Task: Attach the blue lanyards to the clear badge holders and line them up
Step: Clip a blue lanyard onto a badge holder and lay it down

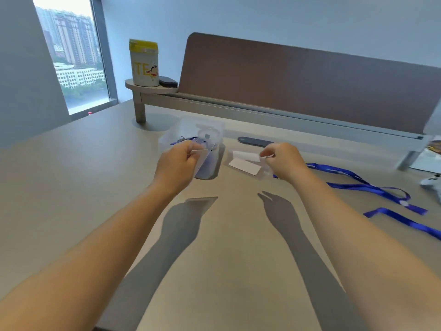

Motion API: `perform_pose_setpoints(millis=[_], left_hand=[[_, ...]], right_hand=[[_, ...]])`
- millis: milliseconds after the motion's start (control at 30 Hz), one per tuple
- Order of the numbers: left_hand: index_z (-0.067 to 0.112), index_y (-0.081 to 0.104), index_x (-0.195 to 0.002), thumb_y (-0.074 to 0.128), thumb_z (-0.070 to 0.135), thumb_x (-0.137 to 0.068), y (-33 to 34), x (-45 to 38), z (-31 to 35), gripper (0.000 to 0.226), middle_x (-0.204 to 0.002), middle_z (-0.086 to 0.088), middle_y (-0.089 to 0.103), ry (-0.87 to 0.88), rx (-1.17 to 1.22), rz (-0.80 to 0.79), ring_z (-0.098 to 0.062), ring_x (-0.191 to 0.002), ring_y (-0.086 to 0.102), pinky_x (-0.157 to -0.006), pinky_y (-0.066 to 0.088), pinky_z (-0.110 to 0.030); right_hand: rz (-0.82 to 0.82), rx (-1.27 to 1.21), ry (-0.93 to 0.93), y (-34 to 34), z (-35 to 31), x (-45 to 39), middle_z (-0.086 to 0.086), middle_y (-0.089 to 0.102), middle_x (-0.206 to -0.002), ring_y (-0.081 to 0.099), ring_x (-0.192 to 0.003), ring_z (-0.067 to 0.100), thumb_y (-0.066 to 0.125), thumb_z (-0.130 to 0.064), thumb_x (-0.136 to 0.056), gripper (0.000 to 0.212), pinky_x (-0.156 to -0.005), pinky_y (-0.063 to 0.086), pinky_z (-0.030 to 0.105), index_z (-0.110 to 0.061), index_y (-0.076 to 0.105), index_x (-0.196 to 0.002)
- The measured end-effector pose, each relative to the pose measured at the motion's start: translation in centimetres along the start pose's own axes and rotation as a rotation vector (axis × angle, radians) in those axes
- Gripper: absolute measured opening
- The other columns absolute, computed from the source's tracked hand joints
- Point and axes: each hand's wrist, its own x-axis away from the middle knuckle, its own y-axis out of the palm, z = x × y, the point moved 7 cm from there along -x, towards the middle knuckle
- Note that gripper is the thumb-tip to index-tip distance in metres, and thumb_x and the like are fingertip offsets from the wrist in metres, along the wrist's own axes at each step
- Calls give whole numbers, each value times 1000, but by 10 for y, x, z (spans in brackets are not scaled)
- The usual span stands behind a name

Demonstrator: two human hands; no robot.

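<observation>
The only writing I can read is on the white canister [145, 65] with the yellow lid, far beyond the fingers on a small raised shelf [152, 90]: yellow letters "TE" beside a cartoon figure. A dark pad [168, 81] lies just beside it.

I see both forearms stretched forward above the tabletop [71, 187], hands raised off it and casting shadows below. The left hand [176, 163] is curled, its fingers [191, 149] pinched closed on the top edge of a clear badge holder [202, 161], which hangs tilted from the grip. Just behind those fingers sits a clear plastic bin [191, 134] with blue lanyard material and more clear pieces inside; I cannot tell how many.

The right hand [285, 161] is also curled, fingers [267, 154] pinched on a small pale piece at the lanyard's end; I cannot make out what it is. The blue lanyard [358, 185] trails away to the right of those fingers across the tabletop, looping and crossing itself, with another blue stretch [405, 220] nearer the edge.

Between the two hands and slightly beyond, another badge holder [245, 164] with a white card lies flat. Past it is a dark oval slot [255, 141] in the tabletop, then a brown divider panel [298, 80]. A window [71, 56] shows tall buildings at far left.
</observation>
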Motion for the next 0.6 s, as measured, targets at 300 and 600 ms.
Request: perform_pose_setpoints(millis=[300, 600], left_hand=[[8, 45, -89, 38, 7, -92, 101, 52, 83, 7, -75, -7, 48, 210, -41, -117, -19, -65, 47, -65, 48, -38], [1, 50, -113, 36, 4, -91, 170, 60, 120, 26, -117, -16, 56, 354, -246, -235, -30, -104, 49, -80, 41, -37]], right_hand=[[-2, 6, 312, -30, 162, 91, 12, 57, -132, 53, -120, 27, 44, -3, -92, 34, -101, 42, 37, -6, 58, -123], [-97, 257, 267, -8, 230, 93, 8, 61, -107, 51, -107, 32, 44, -2, -87, 18, -79, 43, 35, -11, 58, -94]])
